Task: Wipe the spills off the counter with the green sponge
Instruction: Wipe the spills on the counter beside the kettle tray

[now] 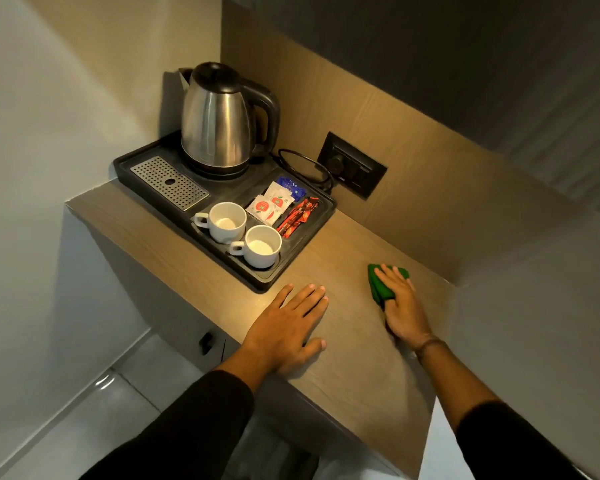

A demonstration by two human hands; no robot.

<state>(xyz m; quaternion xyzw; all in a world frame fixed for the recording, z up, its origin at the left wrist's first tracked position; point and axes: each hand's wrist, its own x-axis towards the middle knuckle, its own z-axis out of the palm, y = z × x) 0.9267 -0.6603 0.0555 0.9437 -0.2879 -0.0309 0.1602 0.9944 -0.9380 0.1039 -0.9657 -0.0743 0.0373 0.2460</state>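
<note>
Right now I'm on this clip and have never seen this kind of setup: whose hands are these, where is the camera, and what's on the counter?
There is no machine here. A person wears a wide-angle camera on the head, so the single picture looks forward and down at their own two arms.

The right hand presses flat on a green sponge lying on the wooden counter. The left hand rests palm down on the counter, empty, fingers spread.

Behind the left hand sits a black tray. It carries a steel kettle, a metal drip grille, two white cups and some sachets. A wall socket takes the kettle's cord.

I cannot make out any spill.
</note>
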